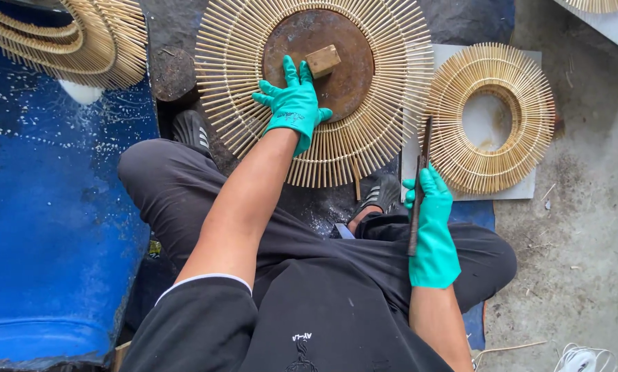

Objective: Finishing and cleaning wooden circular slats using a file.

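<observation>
Legs: black trousers (pixel 205 207) are worn, knees spread wide, with a black shirt nearest the camera
Right hand: the right hand (pixel 431 227), in a teal glove, is closed around a thin dark flat tool (pixel 419 189) that is held almost upright over the right knee, its upper end reaching the edge of the white board
Shoes: black striped shoes (pixel 381 194) are seen between the knees, on dark ground dusted with pale shavings
Left hand: the left hand (pixel 291 103), also gloved in teal, is laid open with fingers spread, pressed flat on the lower rim of the disc and the inner ends of the sticks
Large ring: a large sunburst ring (pixel 364 131) of thin bamboo sticks is laid flat just ahead of the knees
Disc: a round rusty metal disc (pixel 336 76) is set on the centre of that ring
Block: a small wooden block (pixel 322 60) sits on the disc, just beside the left fingertips
Small ring: a smaller stick ring (pixel 489 117) with an open centre lies on a white board (pixel 522 189) to the right, on the concrete floor
Left side: a blue barrel (pixel 54 227) is seen lying alongside the left leg
Far left: more stick rings (pixel 67 41) are stacked at the top left corner
</observation>
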